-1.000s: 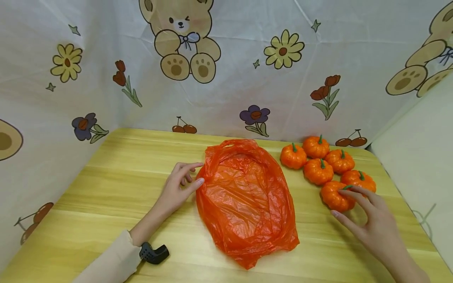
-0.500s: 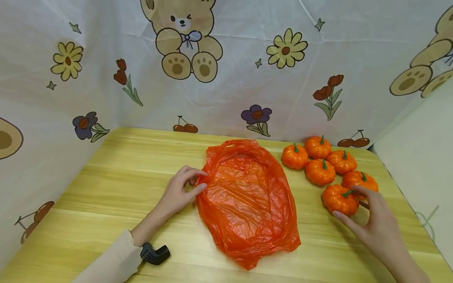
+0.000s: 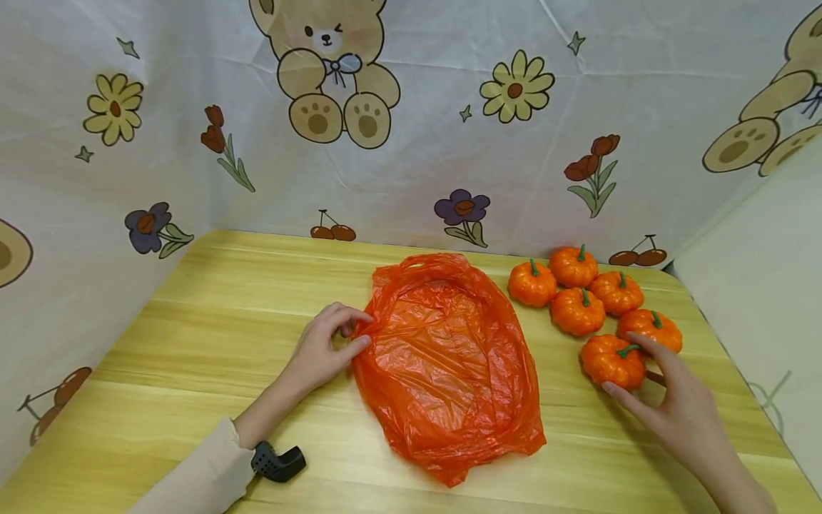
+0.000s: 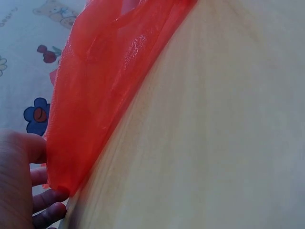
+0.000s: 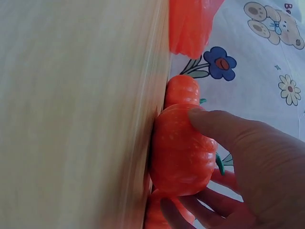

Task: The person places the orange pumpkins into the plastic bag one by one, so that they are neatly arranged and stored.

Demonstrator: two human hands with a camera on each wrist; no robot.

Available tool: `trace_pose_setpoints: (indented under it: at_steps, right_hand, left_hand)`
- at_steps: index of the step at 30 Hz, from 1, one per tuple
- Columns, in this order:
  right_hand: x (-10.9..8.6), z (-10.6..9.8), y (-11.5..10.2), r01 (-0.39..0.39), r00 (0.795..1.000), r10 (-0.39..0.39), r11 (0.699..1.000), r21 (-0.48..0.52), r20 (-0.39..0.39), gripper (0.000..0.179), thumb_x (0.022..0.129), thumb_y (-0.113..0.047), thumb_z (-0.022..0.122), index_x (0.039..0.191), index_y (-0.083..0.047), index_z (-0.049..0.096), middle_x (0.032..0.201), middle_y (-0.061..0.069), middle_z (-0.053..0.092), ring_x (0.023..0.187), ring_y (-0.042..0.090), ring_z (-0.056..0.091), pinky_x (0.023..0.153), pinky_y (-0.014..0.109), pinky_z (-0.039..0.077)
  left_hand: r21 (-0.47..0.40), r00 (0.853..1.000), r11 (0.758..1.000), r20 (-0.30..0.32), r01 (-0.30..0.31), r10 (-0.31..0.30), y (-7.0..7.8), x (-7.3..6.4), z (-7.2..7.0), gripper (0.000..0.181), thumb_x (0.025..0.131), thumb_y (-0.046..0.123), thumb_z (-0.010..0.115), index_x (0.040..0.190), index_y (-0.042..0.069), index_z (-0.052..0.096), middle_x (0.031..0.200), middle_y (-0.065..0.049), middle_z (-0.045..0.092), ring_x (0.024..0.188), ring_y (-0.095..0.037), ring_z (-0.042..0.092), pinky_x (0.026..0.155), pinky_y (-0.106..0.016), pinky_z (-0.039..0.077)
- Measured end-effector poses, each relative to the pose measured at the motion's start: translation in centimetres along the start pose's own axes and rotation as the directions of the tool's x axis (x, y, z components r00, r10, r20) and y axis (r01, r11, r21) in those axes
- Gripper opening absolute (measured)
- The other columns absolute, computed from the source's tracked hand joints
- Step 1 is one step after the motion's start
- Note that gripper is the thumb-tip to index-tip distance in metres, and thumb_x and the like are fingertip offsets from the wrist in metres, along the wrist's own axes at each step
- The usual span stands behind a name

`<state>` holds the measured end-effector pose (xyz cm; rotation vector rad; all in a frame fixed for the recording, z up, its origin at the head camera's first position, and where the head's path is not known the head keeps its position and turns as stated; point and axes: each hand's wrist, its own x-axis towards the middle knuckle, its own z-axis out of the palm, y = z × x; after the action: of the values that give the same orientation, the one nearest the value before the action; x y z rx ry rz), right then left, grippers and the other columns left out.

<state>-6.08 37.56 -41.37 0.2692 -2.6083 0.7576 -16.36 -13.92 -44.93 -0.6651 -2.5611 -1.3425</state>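
Observation:
An orange-red plastic bag (image 3: 443,357) lies with its mouth spread wide on the table. My left hand (image 3: 330,346) pinches the bag's left rim between thumb and index finger; the left wrist view has the fingers at the edge of the film (image 4: 100,90). On the right, my right hand (image 3: 677,400) holds the nearest toy pumpkin (image 3: 613,362), an orange one with a green stem. In the right wrist view the thumb presses one side of this pumpkin (image 5: 181,152) and the fingers curl around the other. Whether it is lifted off the table I cannot tell.
Several more orange toy pumpkins (image 3: 578,312) cluster at the back right, one (image 3: 651,330) just behind the held one. A printed cloth (image 3: 424,164) hangs at the table's back and left. A white panel (image 3: 758,307) borders the right side.
My right fingers have closed around the near pumpkin, which has tilted and shifted slightly toward me. My left fingers have moved slightly down along the bag's rim.

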Motion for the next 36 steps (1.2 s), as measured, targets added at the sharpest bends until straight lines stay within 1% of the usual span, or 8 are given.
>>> trace_pose_setpoints:
  at_steps: [4,8,16,19,23,25,31,36]
  right_hand:
    - [-0.1,0.0,0.0,-0.026,0.999,0.026,1.000,0.018,0.031,0.087,0.071,-0.007,0.097,0.147,-0.007,0.055,0.139,0.019,0.063,0.121,-0.027,0.037,0.085,-0.005,0.038]
    - [-0.2,-0.1,0.2,-0.049,0.998,0.048,0.998,0.031,0.048,0.085,0.072,-0.006,0.096,0.147,-0.008,0.055,0.140,0.023,0.062,0.118,-0.029,0.036,0.088,-0.006,0.036]
    - [-0.5,-0.2,0.2,-0.110,0.994,0.110,0.993,0.035,0.007,0.079,0.071,-0.005,0.096,0.141,-0.002,0.059,0.130,0.024,0.066,0.112,-0.029,0.038,0.085,-0.005,0.036]
    - [-0.6,-0.3,0.0,-0.139,0.990,0.141,0.989,0.049,-0.031,0.077,0.072,-0.005,0.095,0.140,-0.003,0.060,0.133,-0.001,0.065,0.112,-0.027,0.041,0.086,-0.005,0.035]
    - [-0.5,-0.5,-0.4,-0.151,0.982,0.163,0.982,0.117,-0.100,0.078,0.071,0.003,0.093,0.141,-0.002,0.060,0.129,-0.031,0.054,0.115,-0.019,0.048,0.090,-0.004,0.037]
    - [-0.3,-0.7,-0.6,-0.154,0.975,0.174,0.977,0.150,-0.134,0.079,0.071,0.007,0.092,0.142,-0.001,0.059,0.130,-0.031,0.055,0.116,-0.015,0.051,0.091,-0.003,0.039]
    - [0.9,-1.6,-1.3,-0.158,0.959,0.203,0.962,0.222,-0.200,0.080,0.070,0.016,0.087,0.143,0.002,0.058,0.136,-0.017,0.061,0.120,-0.004,0.056,0.092,0.000,0.043]
    - [3.0,-2.7,-2.6,-0.179,0.944,0.232,0.958,0.224,-0.235,0.078,0.072,0.014,0.087,0.143,-0.003,0.060,0.132,-0.017,0.062,0.119,-0.004,0.058,0.091,0.000,0.044]
  left_hand:
    - [-0.004,1.000,1.000,-0.001,-0.001,0.001,-0.1,0.0,0.0,0.026,0.091,0.016,0.081,0.116,0.017,0.077,0.096,0.001,0.064,0.087,-0.016,0.055,0.076,-0.031,0.046]
    - [0.000,1.000,1.000,0.001,0.000,0.000,-0.1,0.1,0.0,0.025,0.090,0.017,0.081,0.115,0.018,0.076,0.096,0.002,0.064,0.087,-0.016,0.055,0.076,-0.031,0.046]
    - [0.014,1.000,1.000,-0.005,-0.008,0.008,-0.2,0.0,0.0,0.025,0.090,0.017,0.081,0.115,0.018,0.077,0.095,0.003,0.063,0.086,-0.015,0.054,0.074,-0.030,0.045]
    - [0.012,1.000,1.000,-0.001,0.000,0.000,-0.2,0.0,0.0,0.025,0.091,0.017,0.081,0.115,0.018,0.077,0.096,0.003,0.063,0.086,-0.014,0.054,0.075,-0.031,0.045]
    - [0.006,1.000,1.000,0.001,0.004,-0.004,-0.2,0.0,0.0,0.024,0.091,0.017,0.081,0.115,0.019,0.077,0.097,0.003,0.064,0.087,-0.014,0.054,0.075,-0.031,0.045]
    - [0.005,1.000,1.000,-0.002,0.001,-0.001,-0.2,0.0,0.0,0.024,0.091,0.017,0.081,0.115,0.019,0.077,0.097,0.003,0.064,0.087,-0.014,0.054,0.075,-0.031,0.045]
    - [0.008,1.000,1.000,-0.008,-0.005,0.005,-0.3,0.0,0.1,0.025,0.090,0.015,0.081,0.114,0.019,0.077,0.096,0.002,0.065,0.086,-0.015,0.055,0.075,-0.031,0.046]
    - [0.011,1.000,1.000,0.008,0.010,-0.011,-0.3,0.0,-0.1,0.024,0.091,0.016,0.081,0.115,0.019,0.077,0.097,0.002,0.065,0.087,-0.015,0.055,0.076,-0.031,0.046]
